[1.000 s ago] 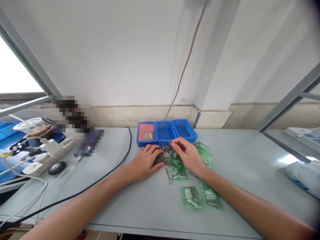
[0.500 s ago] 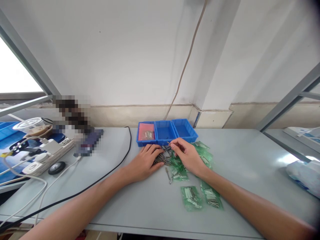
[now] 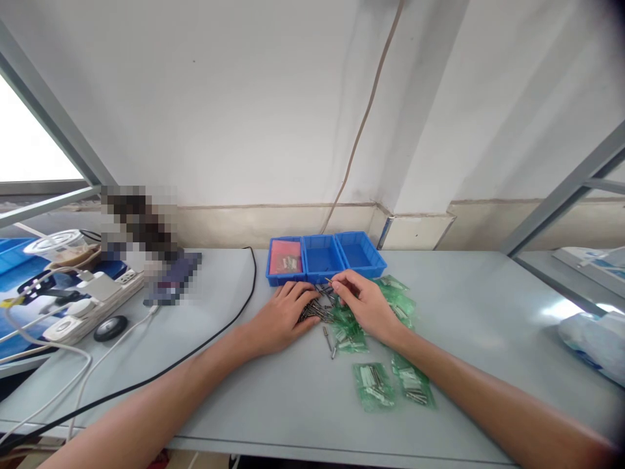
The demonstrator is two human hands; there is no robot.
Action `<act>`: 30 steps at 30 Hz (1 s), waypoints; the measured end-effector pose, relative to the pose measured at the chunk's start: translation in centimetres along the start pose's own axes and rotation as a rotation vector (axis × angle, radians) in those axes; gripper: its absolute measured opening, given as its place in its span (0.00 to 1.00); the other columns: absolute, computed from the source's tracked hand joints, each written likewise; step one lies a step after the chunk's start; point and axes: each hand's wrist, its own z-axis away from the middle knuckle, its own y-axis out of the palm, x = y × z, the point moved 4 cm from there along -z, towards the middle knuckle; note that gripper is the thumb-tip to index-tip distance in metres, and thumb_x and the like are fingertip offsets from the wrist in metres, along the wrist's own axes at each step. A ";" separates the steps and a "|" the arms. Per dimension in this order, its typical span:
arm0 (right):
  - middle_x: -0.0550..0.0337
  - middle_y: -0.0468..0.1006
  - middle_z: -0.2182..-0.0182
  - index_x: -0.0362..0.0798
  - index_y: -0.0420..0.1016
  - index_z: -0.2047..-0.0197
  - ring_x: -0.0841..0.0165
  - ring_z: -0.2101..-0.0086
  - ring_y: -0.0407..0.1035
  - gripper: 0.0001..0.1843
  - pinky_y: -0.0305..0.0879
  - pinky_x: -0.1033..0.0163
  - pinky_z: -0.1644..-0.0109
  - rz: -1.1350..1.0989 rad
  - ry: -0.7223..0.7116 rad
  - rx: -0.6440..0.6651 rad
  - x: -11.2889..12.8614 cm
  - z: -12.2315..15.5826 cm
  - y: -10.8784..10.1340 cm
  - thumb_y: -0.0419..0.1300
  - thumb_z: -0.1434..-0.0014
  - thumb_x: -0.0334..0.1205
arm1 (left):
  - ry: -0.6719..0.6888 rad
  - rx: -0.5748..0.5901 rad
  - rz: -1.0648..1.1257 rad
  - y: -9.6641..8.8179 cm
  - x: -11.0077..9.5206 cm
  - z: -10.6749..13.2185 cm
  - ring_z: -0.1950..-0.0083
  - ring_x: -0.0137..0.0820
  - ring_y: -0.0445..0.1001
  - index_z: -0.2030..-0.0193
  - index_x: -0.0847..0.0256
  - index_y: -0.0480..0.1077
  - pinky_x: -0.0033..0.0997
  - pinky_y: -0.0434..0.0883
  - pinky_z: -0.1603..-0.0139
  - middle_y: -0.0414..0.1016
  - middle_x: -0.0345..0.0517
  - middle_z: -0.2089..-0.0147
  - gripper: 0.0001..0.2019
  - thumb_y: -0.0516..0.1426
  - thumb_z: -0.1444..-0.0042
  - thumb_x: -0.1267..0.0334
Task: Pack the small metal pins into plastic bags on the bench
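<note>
My left hand (image 3: 283, 316) lies flat on the grey table (image 3: 273, 391), fingers spread over a pile of small metal pins (image 3: 316, 310). My right hand (image 3: 364, 303) is just right of the pile, its fingertips pinched on one thin pin near the blue trays (image 3: 325, 257). Small green bags of pins (image 3: 374, 385) lie under and in front of the right hand. The left tray compartment holds a pink bag (image 3: 286, 258).
A black cable (image 3: 234, 312) curves over the table on the left. A white power strip with plugs (image 3: 83, 306) and a round black disc (image 3: 111, 327) sit at far left. A white packet (image 3: 593, 342) lies at the right edge. Metal frame posts flank the bench.
My right hand has shifted slightly left with the pinched pin. The left hand has stayed on the pile.
</note>
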 end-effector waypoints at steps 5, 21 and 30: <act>0.62 0.77 0.68 0.52 0.77 0.58 0.64 0.67 0.69 0.14 0.66 0.59 0.60 -0.008 -0.006 0.001 0.0 0.0 0.0 0.58 0.27 0.52 | 0.005 -0.011 0.009 -0.1 0.0 0.0 0.33 0.46 0.67 0.31 0.54 0.65 0.55 0.69 0.32 0.69 0.53 0.32 0.21 0.55 0.25 0.50; 0.62 0.77 0.67 0.52 0.78 0.58 0.64 0.67 0.70 0.13 0.66 0.59 0.60 -0.012 -0.008 0.019 0.0 0.1 0.1 0.58 0.27 0.50 | 0.002 -0.003 0.008 0.0 0.1 0.0 0.34 0.46 0.67 0.30 0.53 0.65 0.54 0.68 0.32 0.69 0.52 0.32 0.22 0.55 0.25 0.50; 0.62 0.78 0.67 0.52 0.78 0.58 0.64 0.67 0.70 0.14 0.67 0.59 0.60 -0.013 -0.013 0.021 0.0 0.0 0.2 0.58 0.27 0.52 | 0.006 -0.012 0.011 -0.1 0.0 0.0 0.34 0.46 0.68 0.30 0.52 0.65 0.55 0.69 0.33 0.70 0.53 0.33 0.21 0.54 0.25 0.50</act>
